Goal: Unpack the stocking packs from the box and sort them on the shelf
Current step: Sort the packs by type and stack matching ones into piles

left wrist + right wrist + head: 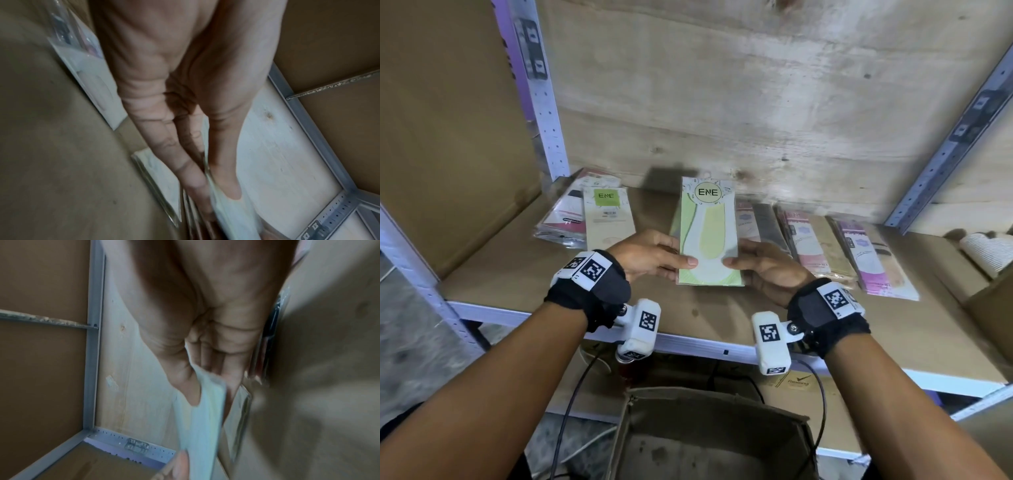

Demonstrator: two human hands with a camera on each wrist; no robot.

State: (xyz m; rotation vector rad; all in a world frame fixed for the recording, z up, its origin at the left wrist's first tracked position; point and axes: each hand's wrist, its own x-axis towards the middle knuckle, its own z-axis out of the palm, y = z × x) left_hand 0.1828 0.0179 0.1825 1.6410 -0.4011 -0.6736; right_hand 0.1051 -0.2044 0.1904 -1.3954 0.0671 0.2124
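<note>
A pale green stocking pack [709, 233] with a round ENE label is held flat just above the brown shelf board [517, 274]. My left hand [654, 257] pinches its lower left edge, thumb on top. My right hand [756, 263] pinches its lower right edge. In the left wrist view the left hand [209, 181] clamps the pack [228, 216] between thumb and fingers. The right wrist view shows the right hand [197, 378] gripping the pack [203, 418] the same way. The open cardboard box [709, 431] stands below the shelf.
More packs lie on the shelf: an ENE pack [607, 216] and a pile [565, 219] at the left, pink and purple packs [835, 246] at the right. A plywood back wall [756, 102] and metal uprights [544, 102] bound the shelf. A cardboard sheet [448, 130] stands left.
</note>
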